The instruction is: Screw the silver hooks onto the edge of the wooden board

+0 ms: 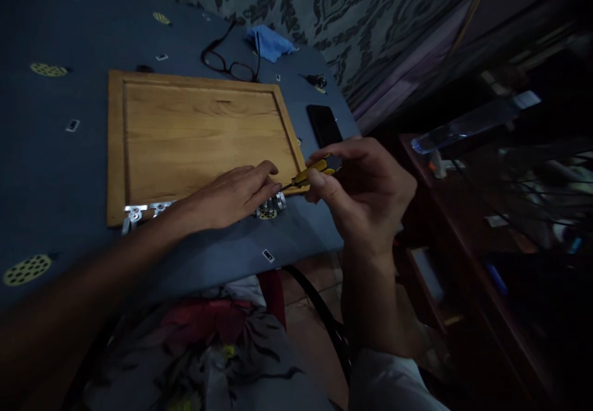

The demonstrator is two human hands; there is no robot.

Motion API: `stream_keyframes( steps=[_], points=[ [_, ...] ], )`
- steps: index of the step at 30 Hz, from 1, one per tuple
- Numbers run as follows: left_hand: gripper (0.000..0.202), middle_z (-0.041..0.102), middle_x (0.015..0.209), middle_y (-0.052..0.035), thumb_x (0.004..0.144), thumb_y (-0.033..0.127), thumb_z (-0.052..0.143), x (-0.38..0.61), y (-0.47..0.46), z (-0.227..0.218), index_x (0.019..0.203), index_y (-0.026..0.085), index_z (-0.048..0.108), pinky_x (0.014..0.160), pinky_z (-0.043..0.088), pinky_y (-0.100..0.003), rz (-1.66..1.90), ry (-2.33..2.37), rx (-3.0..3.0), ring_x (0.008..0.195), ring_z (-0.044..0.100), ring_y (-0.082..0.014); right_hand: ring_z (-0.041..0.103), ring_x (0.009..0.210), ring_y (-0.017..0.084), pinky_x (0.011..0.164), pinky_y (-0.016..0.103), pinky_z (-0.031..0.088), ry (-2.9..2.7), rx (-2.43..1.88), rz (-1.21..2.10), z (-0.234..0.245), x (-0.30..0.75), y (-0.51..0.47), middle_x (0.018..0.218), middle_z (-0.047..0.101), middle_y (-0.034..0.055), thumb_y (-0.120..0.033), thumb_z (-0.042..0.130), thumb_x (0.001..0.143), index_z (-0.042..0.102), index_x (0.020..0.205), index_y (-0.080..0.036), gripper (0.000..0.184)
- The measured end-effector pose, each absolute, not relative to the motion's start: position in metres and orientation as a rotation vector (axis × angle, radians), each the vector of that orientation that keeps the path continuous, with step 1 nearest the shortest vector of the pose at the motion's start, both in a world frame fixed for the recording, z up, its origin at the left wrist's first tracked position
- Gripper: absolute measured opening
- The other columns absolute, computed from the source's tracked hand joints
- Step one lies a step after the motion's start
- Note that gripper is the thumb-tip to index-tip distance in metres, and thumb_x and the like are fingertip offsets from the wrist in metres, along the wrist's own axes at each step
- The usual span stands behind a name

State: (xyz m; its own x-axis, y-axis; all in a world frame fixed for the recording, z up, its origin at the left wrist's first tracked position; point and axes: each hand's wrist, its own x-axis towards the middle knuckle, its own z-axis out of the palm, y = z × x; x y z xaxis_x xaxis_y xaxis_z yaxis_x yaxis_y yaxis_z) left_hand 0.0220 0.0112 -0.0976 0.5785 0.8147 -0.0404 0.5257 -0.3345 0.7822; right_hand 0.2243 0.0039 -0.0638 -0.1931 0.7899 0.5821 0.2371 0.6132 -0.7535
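A framed wooden panel, like a cabinet door (pixel 199 133), lies flat on the cloth-covered table. Along its near edge sit two metal hinges: the left hinge (pixel 135 214) shows plainly, while the right hinge (pixel 279 201) is partly hidden under my left hand. My left hand (pixel 234 194) reaches across that edge, its fingers closed down at the right hinge, close to the tip of a screwdriver. Between the thumb and fingers of my right hand (pixel 365 191) is the yellow-handled screwdriver (pixel 309 173), slanting down leftward to the hinge. Its tip is hidden at my left fingertips.
Beyond the panel lie eyeglasses (pixel 231 68) and a blue cloth (pixel 271 42). A black phone (pixel 323 125) and a small dark object (pixel 317 80) rest to the right. A dark wooden shelf unit (pixel 456 213) with a clear tube (pixel 467 128) stands beyond the table's right edge.
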Motion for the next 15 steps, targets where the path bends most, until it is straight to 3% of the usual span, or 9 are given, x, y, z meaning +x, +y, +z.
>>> stream_keyframes(
  steps=[3, 6, 9, 15],
  points=[
    [0.037, 0.071, 0.119, -0.0129, 0.109, 0.047, 0.034, 0.0219, 0.0110, -0.0981, 0.125, 0.019, 0.053, 0.094, 0.050, -0.039, 0.464, 1.067, 2.035, 0.111, 0.068, -0.0260, 0.062, 0.052, 0.007, 0.047, 0.023, 0.052, -1.673, -0.859, 0.529, -0.0649, 0.2200, 0.0007, 0.088, 0.075, -0.0055, -0.021, 0.085, 0.086, 0.078, 0.100, -0.030, 0.018],
    [0.041, 0.071, 0.120, -0.0139, 0.109, 0.048, 0.032, 0.0216, 0.0113, -0.0992, 0.129, 0.018, 0.052, 0.095, 0.050, -0.039, 0.443, 1.080, 2.058, 0.113, 0.067, -0.0269, 0.061, 0.048, 0.008, 0.041, 0.025, 0.048, -1.508, -0.879, 0.410, -0.0644, 0.2196, -0.0009, 0.085, 0.075, -0.0054, -0.031, 0.083, 0.090, 0.078, 0.095, -0.032, 0.007],
    [0.044, 0.071, 0.121, -0.0139, 0.109, 0.050, 0.032, 0.0217, 0.0116, -0.0996, 0.131, 0.018, 0.051, 0.096, 0.050, -0.039, 0.424, 1.098, 2.059, 0.114, 0.067, -0.0271, 0.063, 0.051, 0.011, 0.039, 0.026, 0.047, -1.471, -0.922, 0.361, -0.0649, 0.2226, -0.0002, 0.085, 0.074, -0.0039, -0.038, 0.084, 0.088, 0.076, 0.093, -0.030, 0.012],
    [0.042, 0.072, 0.125, -0.0134, 0.108, 0.050, 0.034, 0.0222, 0.0118, -0.0995, 0.131, 0.019, 0.051, 0.100, 0.050, -0.039, 0.436, 1.105, 2.044, 0.118, 0.067, -0.0268, 0.060, 0.046, 0.006, 0.041, 0.022, 0.048, -1.495, -0.892, 0.344, -0.0693, 0.2291, 0.0057, 0.084, 0.074, -0.0027, -0.032, 0.083, 0.090, 0.072, 0.092, -0.023, 0.014]
  ],
)
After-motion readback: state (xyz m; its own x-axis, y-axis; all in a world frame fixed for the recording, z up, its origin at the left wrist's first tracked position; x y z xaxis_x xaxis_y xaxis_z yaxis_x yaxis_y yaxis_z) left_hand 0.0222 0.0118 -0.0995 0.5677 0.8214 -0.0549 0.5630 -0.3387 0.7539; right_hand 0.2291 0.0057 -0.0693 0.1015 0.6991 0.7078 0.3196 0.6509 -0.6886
